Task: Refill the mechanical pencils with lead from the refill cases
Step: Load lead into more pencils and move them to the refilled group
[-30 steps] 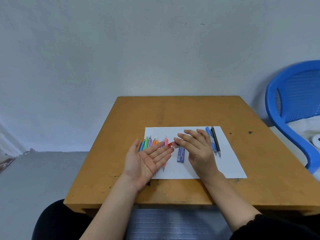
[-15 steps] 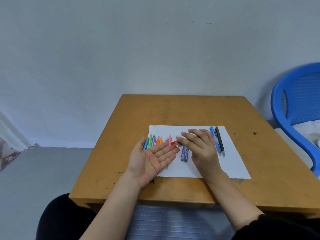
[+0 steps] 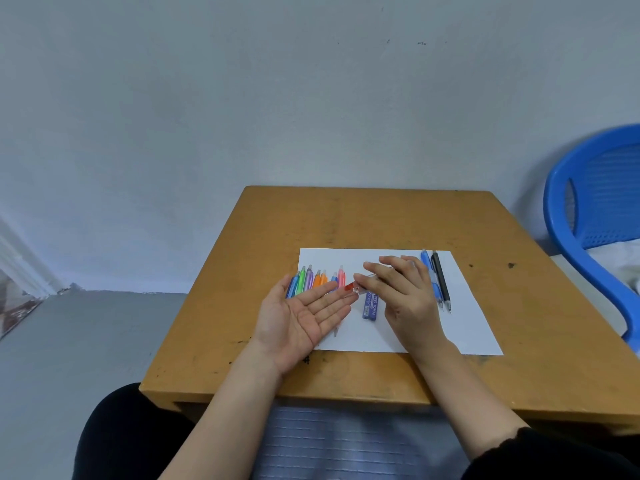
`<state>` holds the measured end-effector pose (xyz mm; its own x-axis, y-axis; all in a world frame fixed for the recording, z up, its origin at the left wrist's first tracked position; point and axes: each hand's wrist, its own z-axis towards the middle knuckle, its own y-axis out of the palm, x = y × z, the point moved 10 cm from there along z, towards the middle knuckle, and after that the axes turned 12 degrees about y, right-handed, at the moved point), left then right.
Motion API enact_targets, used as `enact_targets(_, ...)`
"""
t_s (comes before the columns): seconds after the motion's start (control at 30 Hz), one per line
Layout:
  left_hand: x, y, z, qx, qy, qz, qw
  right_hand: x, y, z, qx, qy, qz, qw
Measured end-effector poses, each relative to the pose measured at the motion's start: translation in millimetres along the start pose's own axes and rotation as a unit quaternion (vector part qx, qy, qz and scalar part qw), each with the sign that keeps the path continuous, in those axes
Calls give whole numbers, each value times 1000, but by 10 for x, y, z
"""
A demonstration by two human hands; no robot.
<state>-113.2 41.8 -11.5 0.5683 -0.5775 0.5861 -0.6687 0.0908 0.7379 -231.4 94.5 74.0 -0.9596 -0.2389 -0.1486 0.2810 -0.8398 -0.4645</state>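
Currently the right hand has its grip closed on a clear refill case, its body largely hidden by fingers. The red end sits at the fingertips of the left hand, which is flat, palm up and empty. One blue refill case lies on the paper. Seven coloured pencils are half hidden behind the left hand. A blue pencil and a black pencil lie to the right, on the desk.

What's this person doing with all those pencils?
A person at a wooden table pinches a small clear lead case with a red end in the right hand, aiming it at the left hand, open palm up. A blue lead refill case lies on the white paper sheet between them. Colourful mechanical pencils lie in a row at left, a blue pencil and a black pencil at right.
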Motion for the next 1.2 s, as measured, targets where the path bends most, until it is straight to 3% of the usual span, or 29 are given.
enact_targets(0.53,22,66,-1,-23,5,-15,1000,129,15,-8,-8,40,34,999)
enact_targets(0.87,140,-8,-8,24,136,232,963,164,35,-29,-11,51,16,999)
enact_targets(1.07,243,-14,-33,54,189,311,930,178,32,-31,-14,61,22,998)
enact_targets(1.2,263,-44,-46,64,195,313,927,195,34,-29,-15,66,30,997)
